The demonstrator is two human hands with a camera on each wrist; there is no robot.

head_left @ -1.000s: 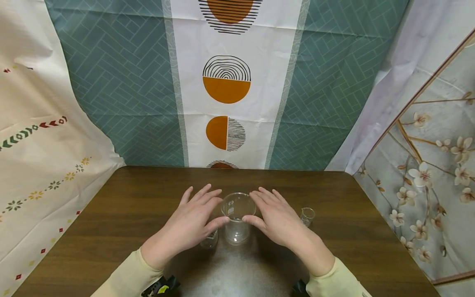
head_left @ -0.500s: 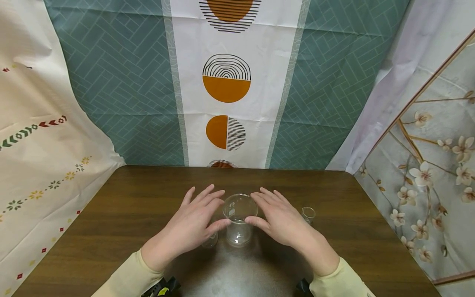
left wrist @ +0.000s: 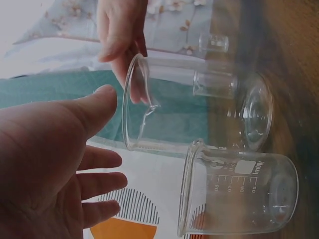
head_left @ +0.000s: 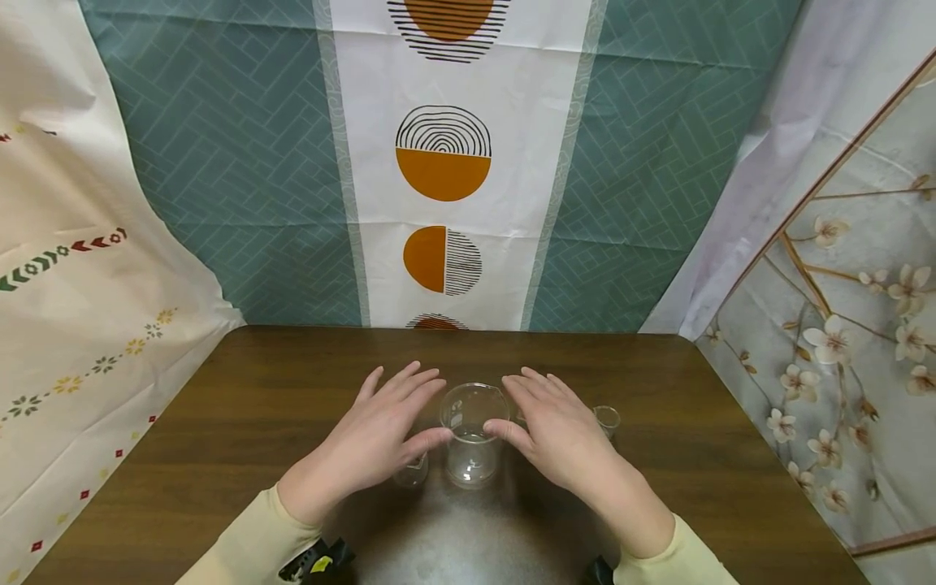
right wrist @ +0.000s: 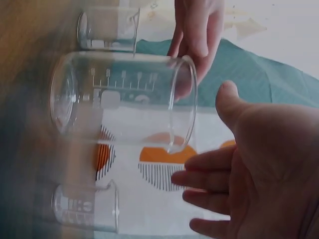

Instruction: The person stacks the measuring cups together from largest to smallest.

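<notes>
Left hand [head_left: 380, 431], fingers straight and parted, hovers by one smaller beaker [head_left: 412, 471], just beside the large beaker [head_left: 471, 463] standing upright between both hands. Right hand [head_left: 559, 431], fingers also extended, has shifted slightly outward since half a second ago. Near it stands another smaller beaker [right wrist: 84, 206], then a third smaller beaker [head_left: 606, 418] farther right: four beakers, two hands.

The large beaker [head_left: 473, 461] is clear with white markings [right wrist: 110, 99], the counter [head_left: 234, 431] wood-grained brown, the sleeves [head_left: 252, 540] pale yellow, the hanging [head_left: 468, 210] teal herringbone with orange-and-black circles [head_left: 444, 154] on white.
</notes>
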